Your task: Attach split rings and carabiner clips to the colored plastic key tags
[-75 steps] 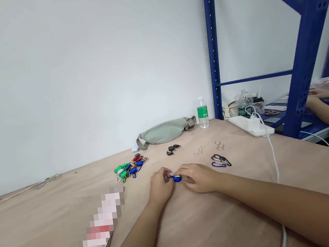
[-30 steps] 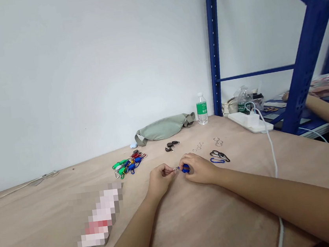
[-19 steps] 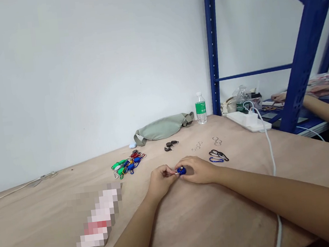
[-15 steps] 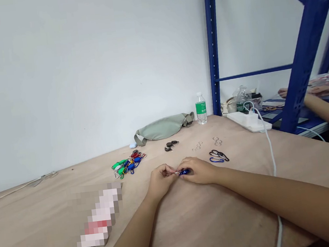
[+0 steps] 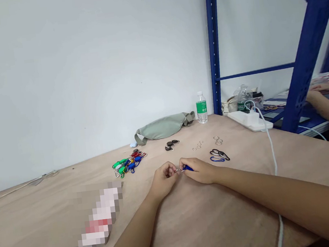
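A pale wall (image 5: 87, 69) rises behind the broad tan table (image 5: 211, 221), and a blue metal frame (image 5: 306, 48) stands to the right. A grey-green bag (image 5: 163, 127) lies near the wall. In front of it, well apart, the right hand (image 5: 199, 170) and left hand (image 5: 163, 179) face each other just above the tabletop. A labelled bottle (image 5: 201, 109) stands upright beyond, and a cluster of coloured reels (image 5: 127, 162) lies to the left.

Between the hands is a small blue piece (image 5: 188, 168), partly covered by the right fingers. Its long axis runs roughly sideways, the body toward the right hand and the thin metal link (image 5: 179, 170) pointing left. The right fingers are closed around the blue body; the left thumb and forefinger are pinched narrowly at the link's far end. Half a second ago the hands were closer together; now they are slightly farther apart, with more metal showing in the gap and less of the blue body visible.
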A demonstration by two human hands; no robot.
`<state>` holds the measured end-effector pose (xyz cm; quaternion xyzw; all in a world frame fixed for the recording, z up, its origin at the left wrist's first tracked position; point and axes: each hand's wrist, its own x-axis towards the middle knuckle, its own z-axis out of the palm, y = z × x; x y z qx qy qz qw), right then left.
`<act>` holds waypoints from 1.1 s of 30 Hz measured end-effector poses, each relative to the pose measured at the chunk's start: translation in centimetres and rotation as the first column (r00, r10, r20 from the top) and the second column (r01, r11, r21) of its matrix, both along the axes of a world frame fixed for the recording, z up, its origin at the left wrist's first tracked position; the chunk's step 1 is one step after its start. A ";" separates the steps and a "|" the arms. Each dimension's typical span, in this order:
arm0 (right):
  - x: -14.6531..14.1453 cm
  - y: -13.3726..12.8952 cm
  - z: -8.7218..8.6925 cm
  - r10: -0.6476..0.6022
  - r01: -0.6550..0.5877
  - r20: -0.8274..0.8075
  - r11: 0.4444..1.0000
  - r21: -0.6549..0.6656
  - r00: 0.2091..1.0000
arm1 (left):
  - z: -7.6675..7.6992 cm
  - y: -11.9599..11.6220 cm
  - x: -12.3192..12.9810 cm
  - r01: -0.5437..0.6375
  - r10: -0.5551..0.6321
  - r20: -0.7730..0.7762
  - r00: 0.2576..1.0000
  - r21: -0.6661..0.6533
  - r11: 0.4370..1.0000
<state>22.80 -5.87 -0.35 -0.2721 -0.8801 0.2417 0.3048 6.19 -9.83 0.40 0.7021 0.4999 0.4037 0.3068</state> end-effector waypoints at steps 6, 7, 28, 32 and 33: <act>0.1 0.1 0.2 0.014 -0.016 -0.021 0.994 -0.108 1.000 | 0.2 -0.2 0.1 -0.011 0.013 -0.043 0.999 0.044 0.999; 0.1 0.1 0.2 0.005 -0.009 -0.029 0.993 -0.116 1.000 | 0.2 -0.2 0.1 -0.009 0.011 -0.041 0.999 0.053 0.999; 0.4 -0.2 0.6 0.081 -0.080 -0.020 0.995 0.053 0.996 | -0.2 0.0 0.0 0.047 -0.049 0.160 0.986 0.017 0.999; 0.3 -0.3 0.6 0.076 -0.076 0.008 0.993 0.096 0.997 | -0.2 0.1 0.0 0.015 -0.016 0.131 0.991 0.010 1.000; 0.3 -0.3 0.6 0.074 -0.075 0.011 0.992 0.103 0.997 | -0.2 0.1 0.0 0.002 -0.004 0.113 0.994 0.015 1.000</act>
